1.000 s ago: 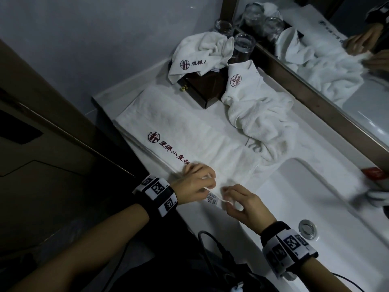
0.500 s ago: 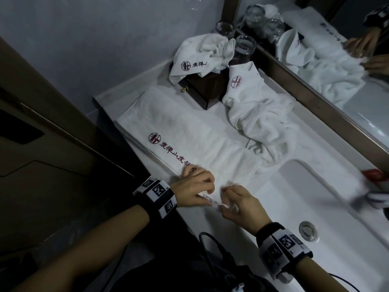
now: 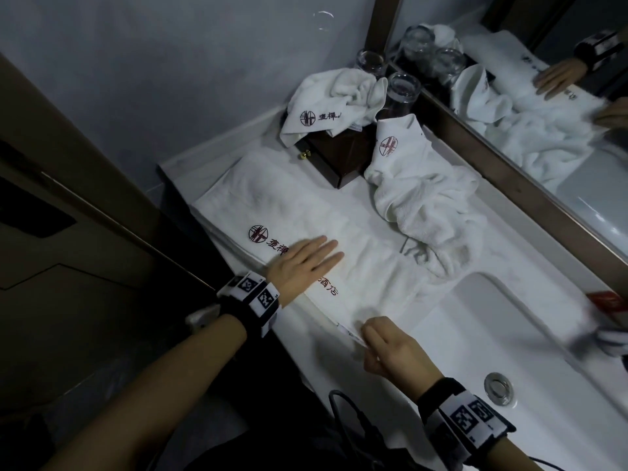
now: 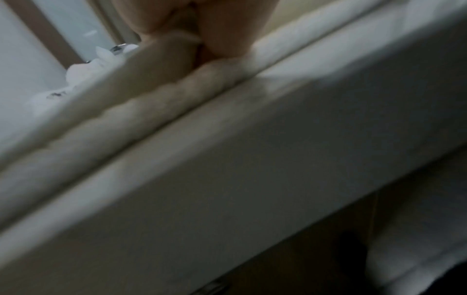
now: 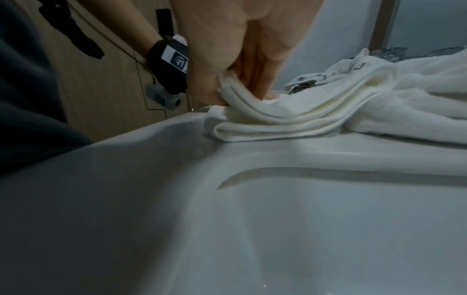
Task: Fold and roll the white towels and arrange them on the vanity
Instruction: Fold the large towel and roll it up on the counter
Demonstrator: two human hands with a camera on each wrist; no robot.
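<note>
Head view shows your left hand (image 3: 299, 266) has left the small tag it was working beside a moment ago and now lies flat, fingers (image 3: 324, 248) straight and released, pressing on the folded towel (image 3: 306, 212) over its red lettering, near the front edge of the vanity (image 3: 343, 351); the towel itself has not shifted, and lies lengthwise along that front edge from the left end toward the sink (image 3: 509, 334); further right, your right hand (image 3: 390, 348) stays at the towel's near right corner, and the right wrist view shows its fingers (image 5: 255, 79) curled and pinching the stacked layers of that corner (image 5: 242, 101), lifted a little off the surface; by my reading the tag fiddling is over and you are smoothing and pinning the strip, so the roll can probably start from this pinched end; two more towels wait unfolded, one draped over the dark wooden box (image 3: 343, 154) at the back left corner, one crumpled (image 3: 428, 205) against the mirror edge; so most of the task remains.
</note>
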